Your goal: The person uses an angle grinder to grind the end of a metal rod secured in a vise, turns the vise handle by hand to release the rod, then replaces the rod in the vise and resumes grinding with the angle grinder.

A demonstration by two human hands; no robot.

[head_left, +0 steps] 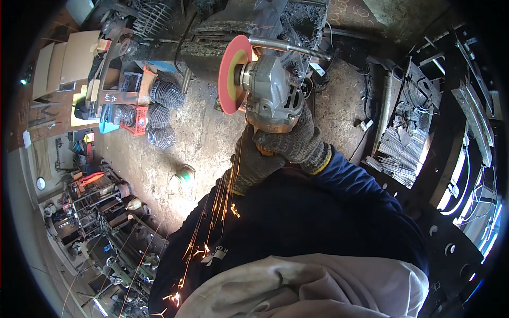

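Observation:
An angle grinder (pixel 273 90) with a grey metal head and an orange body is held in both my gloved hands. My right hand (pixel 299 140) wraps around the body just behind the head. Lower and to the left, my left hand (pixel 257 167) closes on it too, its fingers partly hidden. The red and yellow disc (pixel 229 77) stands on edge at the left of the head. Its far edge meets the left end of a metal rod (pixel 281 45), whose right end is threaded. Orange sparks (pixel 225 185) stream down past my left glove toward my body.
Coils of wire mesh (pixel 160 132) and a red crate (pixel 139 121) lie on the floor at left. A green-banded spool (pixel 184 177) stands nearer. Bundled metal rods (pixel 403 153) lie at right. Machinery (pixel 106 212) fills the lower left, and a dark perforated beam (pixel 445 244) the lower right.

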